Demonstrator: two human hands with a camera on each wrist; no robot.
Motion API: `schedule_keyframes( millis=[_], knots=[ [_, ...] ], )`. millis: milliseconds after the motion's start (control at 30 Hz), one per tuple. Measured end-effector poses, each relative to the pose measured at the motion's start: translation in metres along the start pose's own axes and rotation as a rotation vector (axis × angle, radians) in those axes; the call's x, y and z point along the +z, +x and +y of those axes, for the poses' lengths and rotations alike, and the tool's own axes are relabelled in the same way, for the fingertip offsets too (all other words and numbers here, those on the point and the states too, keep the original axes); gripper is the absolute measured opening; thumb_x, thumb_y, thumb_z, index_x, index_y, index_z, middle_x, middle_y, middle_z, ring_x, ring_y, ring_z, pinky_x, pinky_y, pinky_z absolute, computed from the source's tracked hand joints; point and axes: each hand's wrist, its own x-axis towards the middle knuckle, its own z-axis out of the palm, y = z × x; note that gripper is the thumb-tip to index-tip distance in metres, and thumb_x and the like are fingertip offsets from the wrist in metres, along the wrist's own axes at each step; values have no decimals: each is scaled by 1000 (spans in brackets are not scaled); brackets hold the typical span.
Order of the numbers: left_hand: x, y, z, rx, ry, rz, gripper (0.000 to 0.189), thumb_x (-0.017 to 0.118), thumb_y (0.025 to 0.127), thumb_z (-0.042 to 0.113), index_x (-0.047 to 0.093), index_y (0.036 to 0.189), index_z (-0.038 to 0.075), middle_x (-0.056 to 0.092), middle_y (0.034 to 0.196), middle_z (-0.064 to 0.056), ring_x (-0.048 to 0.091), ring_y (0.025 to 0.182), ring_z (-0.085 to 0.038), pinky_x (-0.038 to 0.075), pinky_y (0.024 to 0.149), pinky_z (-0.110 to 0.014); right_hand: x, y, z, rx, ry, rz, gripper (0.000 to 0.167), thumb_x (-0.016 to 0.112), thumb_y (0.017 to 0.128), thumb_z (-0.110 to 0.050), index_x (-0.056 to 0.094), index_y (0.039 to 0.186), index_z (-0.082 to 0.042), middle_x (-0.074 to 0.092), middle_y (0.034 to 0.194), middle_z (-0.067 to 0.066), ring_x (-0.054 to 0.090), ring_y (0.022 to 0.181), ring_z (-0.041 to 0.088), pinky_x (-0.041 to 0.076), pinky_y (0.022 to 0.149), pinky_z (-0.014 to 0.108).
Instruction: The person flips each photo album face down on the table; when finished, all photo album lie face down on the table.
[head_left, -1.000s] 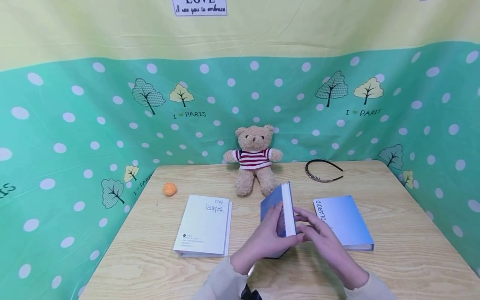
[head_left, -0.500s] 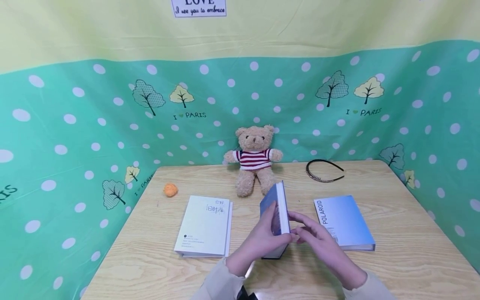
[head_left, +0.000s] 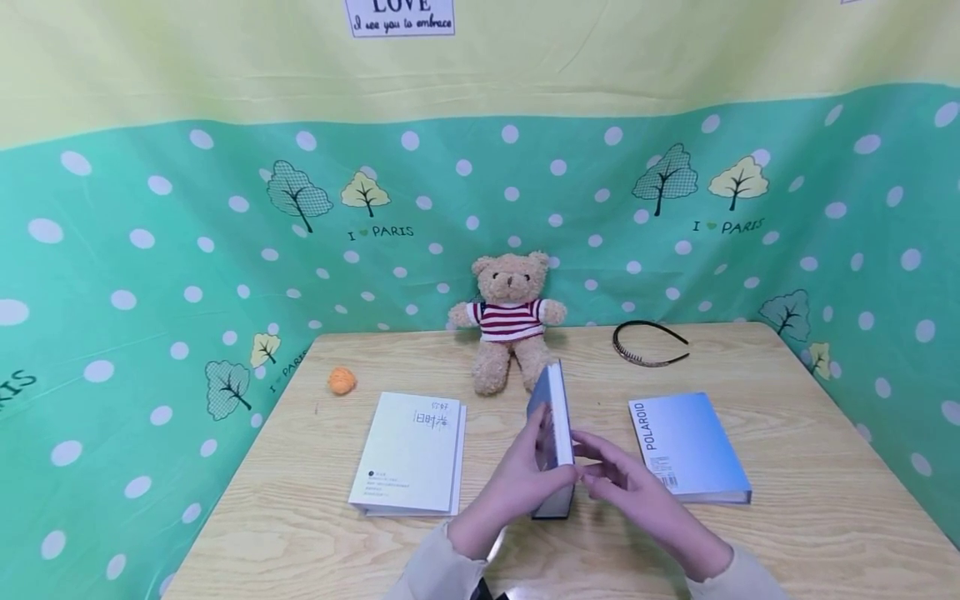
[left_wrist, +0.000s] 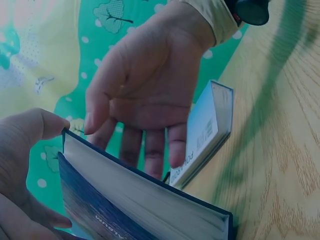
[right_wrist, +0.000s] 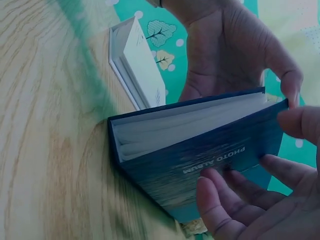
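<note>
A dark blue photo album (head_left: pixel 561 417) stands on edge on the table, its white page edges facing up and toward me. On its left cover lie the fingers of my left hand (head_left: pixel 519 477), with the thumb at the near corner, gripping it. My right hand (head_left: pixel 633 483) is at the other side. In the right wrist view its fingertips touch the album cover (right_wrist: pixel 215 145) lettered "PHOTO ALBUM", and its thumb is at the corner. Left of the hands lies a white album (head_left: pixel 408 454); to the right is a blue-and-white album (head_left: pixel 693 446) marked "POLAROID".
Behind the album a teddy bear (head_left: pixel 510 321) in a striped shirt sits against the patterned cloth. A black headband (head_left: pixel 648 343) lies at the back right. An orange ball-like thing (head_left: pixel 342 381) is at the back left of the wooden table (head_left: pixel 810 467).
The photo album has shifted slightly left and turned more edge-on. My right hand has moved left with it, and my left hand still grips it.
</note>
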Motion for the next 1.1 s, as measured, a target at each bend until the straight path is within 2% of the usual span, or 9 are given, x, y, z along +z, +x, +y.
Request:
schedule_keyframes(
  millis=[167,367,500,667,900,1100],
  knots=[
    [0,-2,3,-32,-30,31,96,72,79,29,18,157,15,41,144,-19,46,125,-39,46,95,-52,0,-1,4,-4,-31,-46,66,59,96,-8,28,154,-10,39,145,28,48,121,45,50,94,32],
    [0,-5,6,-23,-102,56,94,72,79,25,20,156,21,36,149,-20,47,124,-43,47,95,-53,-1,-2,9,42,-33,-43,74,68,90,-9,30,154,-15,37,149,22,48,124,44,50,95,39],
    [-1,-7,7,-19,-162,42,91,71,80,21,20,156,25,33,150,-22,46,125,-44,50,91,-51,-2,-3,11,65,-63,-43,76,69,89,-9,30,154,-16,37,148,24,48,123,45,51,93,36],
    [-3,-9,7,-15,-194,40,89,69,81,18,22,156,19,35,149,-23,47,125,-44,51,91,-48,-3,-3,13,80,-66,-63,76,68,90,-9,29,154,-19,35,149,27,50,121,46,51,91,29],
    [-4,-8,4,-8,-289,14,86,66,82,14,21,156,15,36,148,-23,46,126,-43,50,94,-45,-4,-3,17,37,-41,-84,77,67,90,-5,27,155,-15,22,154,29,52,118,50,53,89,30],
    [-7,-10,2,-28,-373,-8,94,65,85,10,6,158,15,31,152,-26,46,129,-40,49,95,-45,-6,-3,17,47,-36,-86,79,68,89,-5,26,155,-13,18,155,30,54,116,49,54,87,29]
  ],
)
